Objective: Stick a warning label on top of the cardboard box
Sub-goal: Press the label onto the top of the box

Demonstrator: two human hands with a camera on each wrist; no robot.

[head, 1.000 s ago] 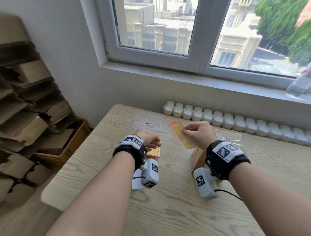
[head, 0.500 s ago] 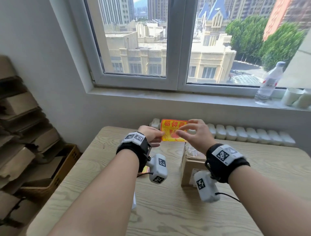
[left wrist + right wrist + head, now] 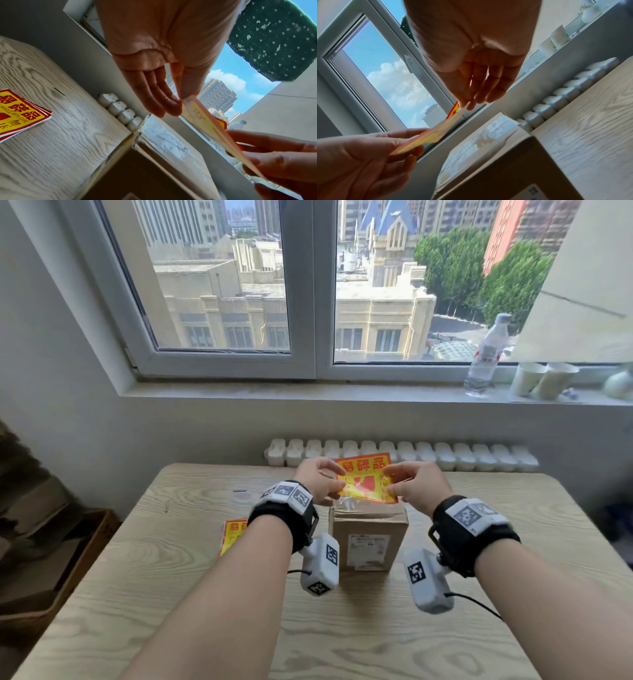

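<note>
Left hand (image 3: 317, 481) and right hand (image 3: 416, 486) pinch the warning label (image 3: 366, 482) above the cardboard box (image 3: 368, 529); backing likely needs peeling next.

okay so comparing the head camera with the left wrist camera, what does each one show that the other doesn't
Only the head view shows the white shipping label on the cardboard box front, the paper cups on the sill, and the warning label face-on. Only the left wrist view shows the label edge-on, held clear above the taped box top. Both show the left hand and right hand pinching the label, and the spare label stack.
</note>
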